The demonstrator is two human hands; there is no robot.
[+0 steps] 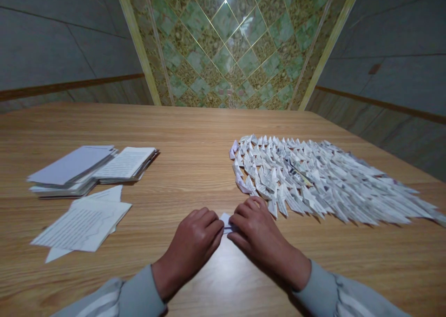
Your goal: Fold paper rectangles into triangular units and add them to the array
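Between my two hands, near the front middle of the table, is a small folded piece of white paper [226, 221]. My left hand [197, 233] is closed on its left side, the fingers curled and hiding that end. From the other side my right hand [253, 226] pinches the paper with thumb and fingers. Only the pointed top and a narrow strip of the paper show between them. Just beyond my right hand lie many small folded paper boats [296, 173], packed close in rows.
On the left, a stack of paper sheets [75, 163] lies beside a smaller stack of printed pages [127, 162]. Nearer to me are a few loose printed sheets [81, 224], overlapping. The wooden table [188, 131] reaches back toward a tiled wall [226, 47].
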